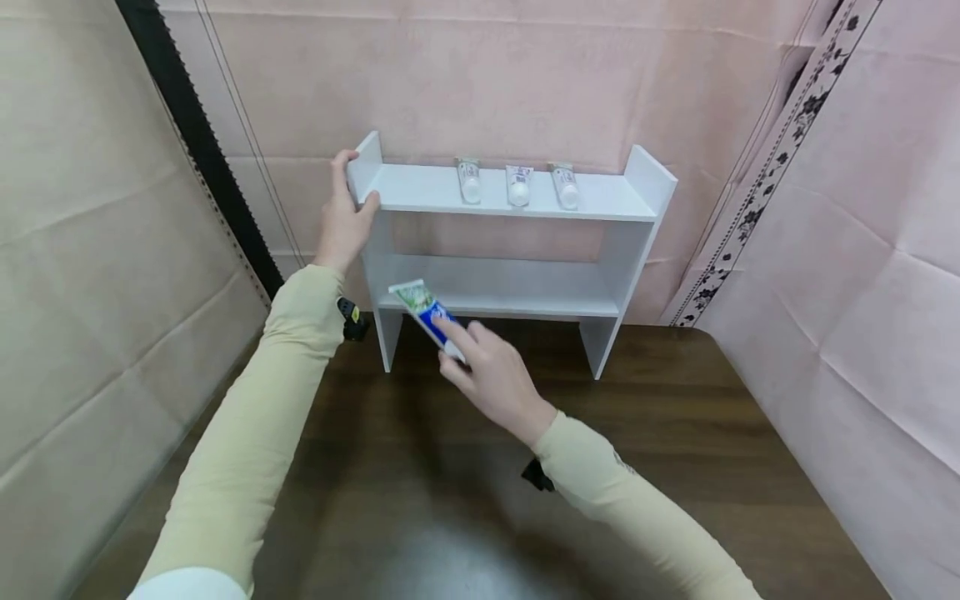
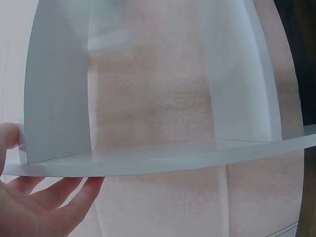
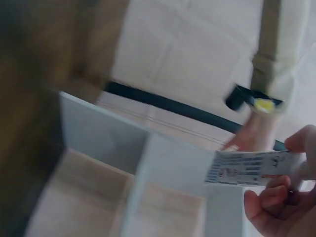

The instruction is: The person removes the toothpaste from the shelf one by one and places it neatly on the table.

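A white two-tier shelf [image 1: 510, 283] stands on the brown table. My left hand [image 1: 347, 218] grips its upper left side panel; in the left wrist view the fingers of that hand [image 2: 44, 205] lie along the panel's outer face. My right hand [image 1: 498, 375] pinches a blue, green and white tube [image 1: 429, 310] in front of the lower shelf board, its flat end pointing up and left. The right wrist view shows the tube's printed side [image 3: 244, 168] between thumb and fingers of the right hand [image 3: 291, 197]. Three white tubes [image 1: 468, 180] [image 1: 518, 185] [image 1: 565, 186] lie on the top board.
Light cloth [image 1: 487, 83] hangs behind the shelf and on both sides, with a black strip [image 1: 202, 150] at the left and a floral band [image 1: 780, 158] at the right. The brown table top [image 1: 450, 500] spreads in front of the shelf.
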Demonstrator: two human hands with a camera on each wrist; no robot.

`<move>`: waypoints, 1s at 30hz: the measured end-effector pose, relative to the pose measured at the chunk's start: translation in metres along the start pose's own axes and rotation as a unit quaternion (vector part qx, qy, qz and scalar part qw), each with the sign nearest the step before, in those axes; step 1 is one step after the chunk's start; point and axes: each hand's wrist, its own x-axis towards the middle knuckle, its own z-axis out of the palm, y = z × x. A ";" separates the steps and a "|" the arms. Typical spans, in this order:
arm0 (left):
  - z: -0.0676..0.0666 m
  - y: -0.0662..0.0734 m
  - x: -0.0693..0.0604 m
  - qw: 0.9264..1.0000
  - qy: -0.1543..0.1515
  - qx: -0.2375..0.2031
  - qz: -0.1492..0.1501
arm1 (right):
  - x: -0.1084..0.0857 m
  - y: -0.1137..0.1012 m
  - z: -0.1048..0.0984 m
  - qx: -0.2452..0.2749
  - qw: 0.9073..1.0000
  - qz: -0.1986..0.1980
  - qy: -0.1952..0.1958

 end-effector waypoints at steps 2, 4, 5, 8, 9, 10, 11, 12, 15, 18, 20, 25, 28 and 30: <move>0.000 0.001 0.001 1.000 0.003 0.002 0.001 | -0.014 0.000 0.008 -0.006 0.999 0.003 -0.032; -0.001 0.002 0.001 1.000 0.007 0.001 -0.001 | -0.025 0.000 0.018 -0.014 0.998 0.010 -0.068; -0.001 0.003 0.001 1.000 0.009 0.001 0.000 | -0.030 -0.001 0.024 -0.017 0.996 0.012 -0.086; -0.001 0.004 0.002 1.000 0.013 -0.002 0.000 | -0.045 -0.003 0.041 -0.034 0.989 0.009 -0.142; -0.001 0.004 0.002 1.000 0.013 -0.003 0.001 | -0.050 -0.004 0.048 -0.043 0.987 0.002 -0.158; 0.000 0.004 0.002 1.000 0.012 -0.004 0.002 | -0.056 -0.006 0.054 -0.054 0.984 -0.008 -0.171; 0.000 0.004 0.002 1.000 0.011 -0.005 0.001 | -0.062 -0.008 0.060 -0.061 0.981 -0.017 -0.182; 0.001 0.004 0.001 1.000 0.010 -0.006 0.002 | -0.068 -0.011 0.066 -0.071 0.979 -0.028 -0.190; 0.002 0.002 -0.001 1.000 0.010 -0.006 0.002 | -0.084 -0.021 0.081 -0.097 0.973 -0.062 -0.201; 0.003 0.001 -0.001 1.000 0.014 -0.009 0.007 | -0.096 -0.027 0.094 -0.124 0.966 -0.082 -0.209; 0.003 0.001 -0.001 1.000 0.019 -0.009 0.012 | -0.103 -0.029 0.101 -0.132 0.960 -0.087 -0.232; 0.004 -0.001 -0.001 0.999 0.026 -0.005 0.021 | -0.116 -0.030 0.108 -0.094 0.936 -0.058 -0.333; 0.005 -0.001 -0.002 0.999 0.031 -0.006 0.023 | -0.112 -0.025 0.103 -0.075 0.925 -0.042 -0.370; 0.006 0.000 -0.002 0.999 0.032 -0.008 0.023 | -0.098 -0.018 0.092 -0.079 0.926 -0.043 -0.367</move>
